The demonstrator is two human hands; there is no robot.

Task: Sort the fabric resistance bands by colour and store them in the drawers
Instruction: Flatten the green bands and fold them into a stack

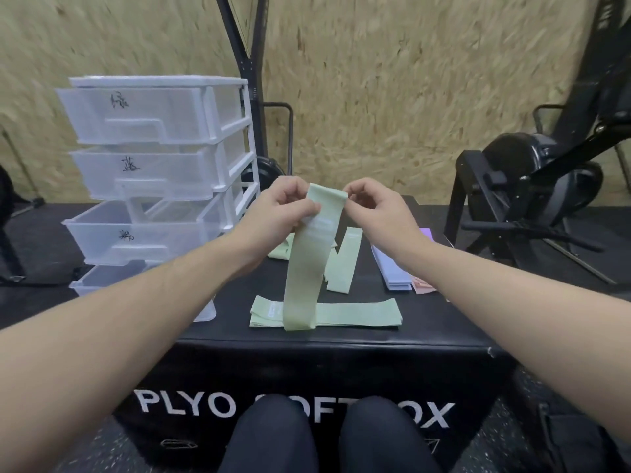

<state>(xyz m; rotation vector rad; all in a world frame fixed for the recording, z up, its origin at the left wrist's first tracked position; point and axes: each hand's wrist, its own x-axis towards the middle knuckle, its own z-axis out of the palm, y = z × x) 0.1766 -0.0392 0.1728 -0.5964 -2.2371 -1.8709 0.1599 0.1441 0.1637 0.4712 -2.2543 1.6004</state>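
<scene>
A pale green fabric band (pixel 305 268) hangs upright over the black box. My left hand (pixel 283 208) grips its upper left edge and my right hand (pixel 372 208) pinches its upper right corner. Its lower end touches a flat stack of green bands (pixel 358 314) near the box's front edge. More green bands (pixel 343 262) lie behind it. To the right lie a stack of lilac bands (pixel 392 271) and a pink band (pixel 423 285), partly hidden by my right forearm. The white drawer unit (pixel 160 165) stands at the left, its drawers pulled out.
The black plyo soft box (pixel 307 370) serves as the work surface, with my knees just before it. A black exercise machine (pixel 532 189) stands at the right. A black frame rises behind the drawers against the chipboard wall.
</scene>
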